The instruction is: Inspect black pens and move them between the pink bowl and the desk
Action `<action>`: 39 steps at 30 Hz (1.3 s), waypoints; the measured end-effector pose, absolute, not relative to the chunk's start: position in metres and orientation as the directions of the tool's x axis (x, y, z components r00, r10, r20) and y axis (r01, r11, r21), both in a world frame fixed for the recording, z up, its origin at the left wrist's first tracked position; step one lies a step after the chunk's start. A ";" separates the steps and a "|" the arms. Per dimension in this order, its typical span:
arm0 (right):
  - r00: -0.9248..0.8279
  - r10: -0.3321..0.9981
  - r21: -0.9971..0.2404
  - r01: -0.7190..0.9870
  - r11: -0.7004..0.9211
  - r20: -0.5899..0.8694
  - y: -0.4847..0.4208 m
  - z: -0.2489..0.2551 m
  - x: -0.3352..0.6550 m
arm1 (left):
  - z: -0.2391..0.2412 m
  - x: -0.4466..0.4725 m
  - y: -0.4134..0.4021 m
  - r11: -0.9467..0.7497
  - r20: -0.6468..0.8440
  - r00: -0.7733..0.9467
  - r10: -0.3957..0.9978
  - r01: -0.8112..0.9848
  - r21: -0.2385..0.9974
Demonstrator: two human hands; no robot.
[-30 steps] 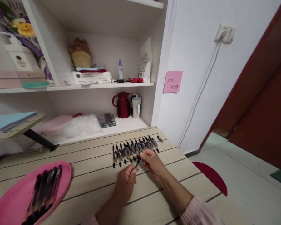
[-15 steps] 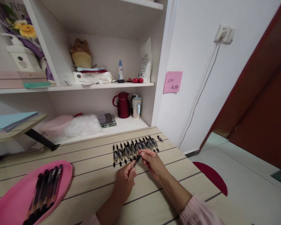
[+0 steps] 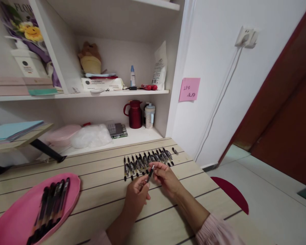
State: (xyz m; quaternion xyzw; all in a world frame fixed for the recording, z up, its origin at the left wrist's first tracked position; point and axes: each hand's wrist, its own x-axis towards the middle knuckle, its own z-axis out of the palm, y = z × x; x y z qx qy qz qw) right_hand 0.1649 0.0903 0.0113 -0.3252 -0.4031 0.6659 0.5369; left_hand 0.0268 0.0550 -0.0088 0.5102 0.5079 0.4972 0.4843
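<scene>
Both my hands hold one black pen (image 3: 150, 174) just above the wooden table (image 3: 99, 190). My left hand (image 3: 137, 195) pinches its lower end and my right hand (image 3: 165, 177) pinches its upper end, fingers closed. Right behind them lies a row of several black pens (image 3: 146, 160) side by side on the table. A small black cap (image 3: 174, 150) lies at the right end of that row. A pink tray (image 3: 20, 217) at the near left holds several more black pens (image 3: 51, 207).
Shelves behind the table carry a dark red jug (image 3: 134, 114), a white cup (image 3: 149, 116), a plastic bag (image 3: 91, 135), a pink lidded box (image 3: 62, 133) and books. A pink sticky note (image 3: 189, 89) is on the wall. A red stool (image 3: 231, 192) stands at the right.
My hands have lifted the pen slightly and tilted it more upright. The camera has shifted a little; nothing else moved.
</scene>
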 end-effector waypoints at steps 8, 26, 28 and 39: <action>-0.137 0.990 -0.905 -0.416 -0.091 -0.037 0.092 0.006 0.166 | -0.008 0.022 0.055 -0.080 0.080 0.001 0.997 0.071 0.994; -0.121 0.992 -0.932 -0.357 -0.064 -0.021 0.088 0.008 0.163 | -0.013 0.019 0.059 -0.011 0.011 0.037 0.999 0.006 1.000; -0.175 0.984 -0.910 -0.405 -0.093 -0.023 0.087 0.009 0.162 | -0.013 0.019 0.060 0.024 -0.023 0.048 0.999 -0.007 1.000; -0.172 0.985 -0.888 -0.450 -0.093 -0.016 0.088 0.006 0.162 | -0.017 0.018 0.062 0.027 -0.027 0.051 0.998 -0.004 1.000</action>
